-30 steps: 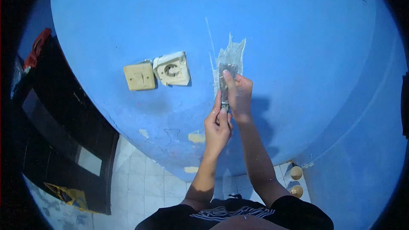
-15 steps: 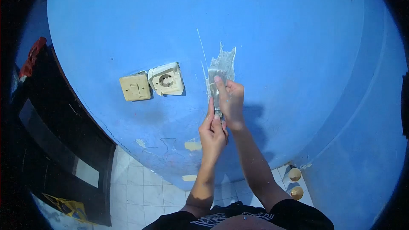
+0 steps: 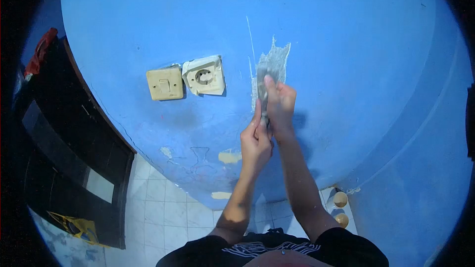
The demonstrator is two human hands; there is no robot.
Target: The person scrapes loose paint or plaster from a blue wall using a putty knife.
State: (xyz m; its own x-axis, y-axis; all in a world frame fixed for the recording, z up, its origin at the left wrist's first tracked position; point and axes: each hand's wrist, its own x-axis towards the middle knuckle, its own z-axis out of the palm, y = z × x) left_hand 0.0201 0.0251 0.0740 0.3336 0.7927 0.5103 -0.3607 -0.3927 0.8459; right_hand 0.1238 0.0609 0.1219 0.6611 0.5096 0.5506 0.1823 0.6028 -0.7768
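Observation:
A flat metal scraper [image 3: 265, 91] lies against a grey, scraped patch [image 3: 280, 58] on the blue wall [image 3: 346, 59]. My left hand [image 3: 257, 141] is closed around its lower end, thumb pointing up. Just above and to the right, my right hand [image 3: 281, 111] grips the scraper's blade, its thumb pressed on the face. Thin pale scratch lines run up the wall left of the patch. The scraper's handle is mostly hidden by my fingers, and the blade looks blurred.
Left of my hands, a yellowed light switch [image 3: 165, 84] and a loose-looking socket [image 3: 204, 76] sit on the wall. A dark door [image 3: 64, 143] stands far left. Two round containers [image 3: 340, 199] are on the tiled floor [image 3: 168, 212] at lower right.
The whole view has shifted, so wall, switch and socket appear farther right and higher. Both hands keep hold of the scraper, which stays on the patch and now looks blurred.

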